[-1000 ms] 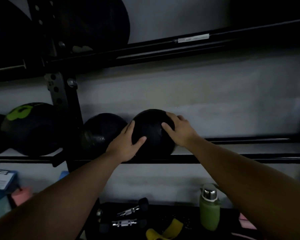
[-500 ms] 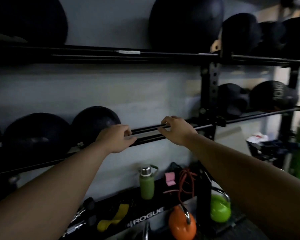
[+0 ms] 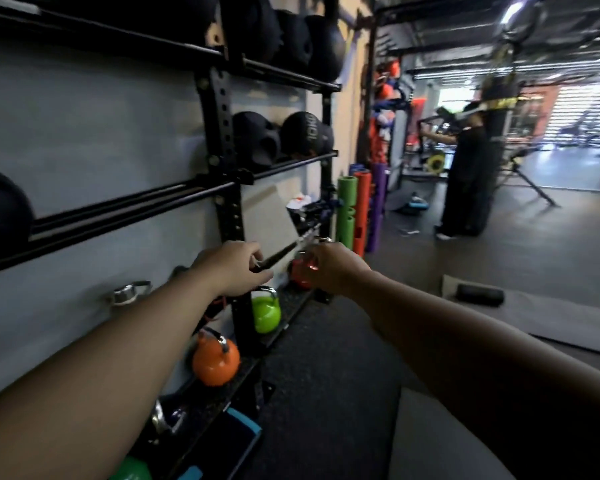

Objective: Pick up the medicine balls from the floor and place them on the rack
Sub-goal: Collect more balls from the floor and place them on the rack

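The black rack (image 3: 227, 140) runs along the grey wall on the left. A black medicine ball (image 3: 0, 209) rests on its middle rail at the far left edge. More black balls (image 3: 305, 135) sit on the rail past the upright, and several others (image 3: 291, 36) on the top rail. My left hand (image 3: 231, 268) and my right hand (image 3: 333, 268) hang in the air in front of the rack's lower part, both empty, with fingers loosely curled. Neither hand touches a ball or the rail.
Orange (image 3: 215, 362), green (image 3: 265, 313) and red (image 3: 303, 271) kettlebells stand on the rack's base. Green, orange and purple foam rollers (image 3: 359, 209) lean past the rack's end. A person in black (image 3: 465, 174) stands further back. Grey mats (image 3: 541, 320) lie on the dark floor.
Both hands let go of the black ball on the middle rail and drew back and down. My view has swung right along the rack into the gym.
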`<state>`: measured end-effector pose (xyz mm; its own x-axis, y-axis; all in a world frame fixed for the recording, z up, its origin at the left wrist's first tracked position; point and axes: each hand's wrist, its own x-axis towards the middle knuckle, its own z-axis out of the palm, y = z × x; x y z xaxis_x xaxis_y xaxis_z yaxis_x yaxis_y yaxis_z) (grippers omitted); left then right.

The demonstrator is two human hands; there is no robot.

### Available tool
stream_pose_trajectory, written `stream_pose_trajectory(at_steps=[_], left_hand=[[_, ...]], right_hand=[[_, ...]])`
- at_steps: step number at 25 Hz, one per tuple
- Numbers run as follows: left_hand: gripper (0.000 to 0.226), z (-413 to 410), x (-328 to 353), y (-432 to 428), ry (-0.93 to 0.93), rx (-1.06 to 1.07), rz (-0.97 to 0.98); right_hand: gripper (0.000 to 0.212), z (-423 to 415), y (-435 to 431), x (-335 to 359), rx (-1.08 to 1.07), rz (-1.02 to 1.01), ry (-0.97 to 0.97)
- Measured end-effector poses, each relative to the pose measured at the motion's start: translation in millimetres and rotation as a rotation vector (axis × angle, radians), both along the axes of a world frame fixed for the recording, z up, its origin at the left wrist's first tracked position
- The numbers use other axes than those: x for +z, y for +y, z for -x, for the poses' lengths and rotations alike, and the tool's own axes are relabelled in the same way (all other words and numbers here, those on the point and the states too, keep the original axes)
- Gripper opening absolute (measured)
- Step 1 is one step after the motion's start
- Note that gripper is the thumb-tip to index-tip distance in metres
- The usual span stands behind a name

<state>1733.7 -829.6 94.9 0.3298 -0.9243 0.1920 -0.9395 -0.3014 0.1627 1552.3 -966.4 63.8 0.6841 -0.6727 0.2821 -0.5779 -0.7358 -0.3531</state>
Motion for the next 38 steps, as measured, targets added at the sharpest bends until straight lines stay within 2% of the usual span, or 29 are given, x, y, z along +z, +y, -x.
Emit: stream_pose_trajectory(at_steps=[8,11,13,16,22,27,30,34,38], left_hand=[[0.047,164.2,-36.9,-79.9,-0.048,-0.306,-0.119],[0.044,227.7,-35.1,-121.6,-0.045,-0.364,-0.136],[0.046,271.8,-37.2,-154.1,-0.027,-0.417,-0.135],[0.052,350.2,-41.8,-206.6,-0.019,-0.501,-0.146],[0.052,464.9,-54.8,-300.6,-0.006,-0.533,-0.173],[0.051,530.9,-53.5,-379.6,-0.01,-0.523,-0.208],[0.052,556.1,-52.6,-432.7,-0.075,-0.54,-0.223],[0.048,576.7,-69.7,-520.6,-0.064,-0.556,-0.244],[0.048,587.1,-102.1,-633.0,-0.071,-0.588,-0.294]], right_hand=[[0.021,184.1,-24.7,-30.8,-0.303,-0.086,0.014],[0.03,256.5,-48.8,-38.2,-0.387,-0.054,0.017],[0.032,306.3,-71.1,-41.7,-0.441,-0.036,0.021],[0.023,385.4,-117.9,-47.3,-0.508,-0.071,0.032],[0.018,504.5,-209.7,-53.5,-0.533,-0.057,0.043],[0.032,564.6,-277.5,-62.0,-0.516,-0.099,0.053],[0.034,584.4,-329.3,-66.4,-0.534,-0.108,0.028],[0.035,604.0,-404.1,-83.0,-0.53,-0.157,0.012],[0.033,623.7,-507.2,-88.7,-0.55,-0.12,0.11]])
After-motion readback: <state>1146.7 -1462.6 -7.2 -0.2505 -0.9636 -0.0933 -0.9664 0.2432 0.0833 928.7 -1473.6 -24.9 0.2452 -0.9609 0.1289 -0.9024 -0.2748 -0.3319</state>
